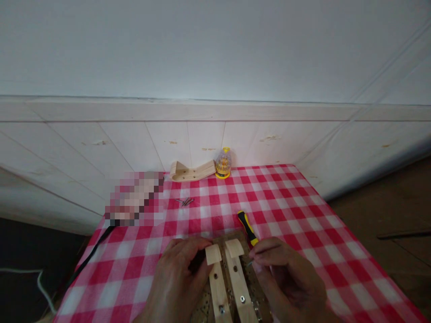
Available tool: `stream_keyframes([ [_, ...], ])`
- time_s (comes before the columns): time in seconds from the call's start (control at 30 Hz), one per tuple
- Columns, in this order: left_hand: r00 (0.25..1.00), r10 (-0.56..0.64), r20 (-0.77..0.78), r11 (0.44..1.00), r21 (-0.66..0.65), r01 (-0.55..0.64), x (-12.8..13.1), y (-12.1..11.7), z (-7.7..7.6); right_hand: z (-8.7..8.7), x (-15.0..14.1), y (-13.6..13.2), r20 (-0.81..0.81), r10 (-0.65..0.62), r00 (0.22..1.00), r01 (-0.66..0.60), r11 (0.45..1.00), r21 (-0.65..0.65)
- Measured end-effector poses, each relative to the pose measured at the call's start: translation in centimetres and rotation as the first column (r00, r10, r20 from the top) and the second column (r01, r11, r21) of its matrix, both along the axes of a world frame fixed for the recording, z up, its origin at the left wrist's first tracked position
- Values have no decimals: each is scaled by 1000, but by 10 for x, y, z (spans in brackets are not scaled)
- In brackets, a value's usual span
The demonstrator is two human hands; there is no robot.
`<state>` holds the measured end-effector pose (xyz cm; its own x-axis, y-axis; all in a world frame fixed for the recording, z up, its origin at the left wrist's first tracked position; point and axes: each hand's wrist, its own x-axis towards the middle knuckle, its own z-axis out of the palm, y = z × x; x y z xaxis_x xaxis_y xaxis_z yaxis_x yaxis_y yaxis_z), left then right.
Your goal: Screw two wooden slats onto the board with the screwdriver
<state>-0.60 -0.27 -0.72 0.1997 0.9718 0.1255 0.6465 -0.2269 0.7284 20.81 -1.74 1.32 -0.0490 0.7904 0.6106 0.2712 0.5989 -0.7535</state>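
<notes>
Two pale wooden strips with rounded ends (226, 276) lie side by side on a brown pegboard-like base (235, 240) near the table's front edge. My left hand (177, 282) grips the left strip's end. My right hand (286, 278) rests beside the right strip, its fingertips pinched on a small thin screw. A black and yellow screwdriver (247, 227) lies just beyond my right hand.
A red and white checked cloth (303, 211) covers the table. Loose screws (184, 201) lie mid-table. A third wooden piece (191, 171) and a small yellow-based clear container (223, 163) stand by the white wall. A black cable (90, 258) hangs off the left edge.
</notes>
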Motion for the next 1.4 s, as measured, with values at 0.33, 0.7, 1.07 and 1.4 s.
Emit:
stream_keyframes([
  [0.33, 1000, 3, -9, 999, 34, -3, 0, 0, 3, -9, -4, -3, -19, 39, 999, -40, 997, -67],
  [0.7, 999, 10, -49, 1000, -19, -10, 2, 0, 7, -1, -5, -6, 81, 59, 995, -56, 998, -34],
  [1.07, 997, -20, -77, 999, -35, 17, 1, -1, 1, -6, -1, -3, 41, 26, 999, -25, 999, -23],
  [1.4, 997, 6, -74, 999, -46, -10, 1, 1, 7, -9, -1, -3, 29, 37, 999, -36, 999, -25],
])
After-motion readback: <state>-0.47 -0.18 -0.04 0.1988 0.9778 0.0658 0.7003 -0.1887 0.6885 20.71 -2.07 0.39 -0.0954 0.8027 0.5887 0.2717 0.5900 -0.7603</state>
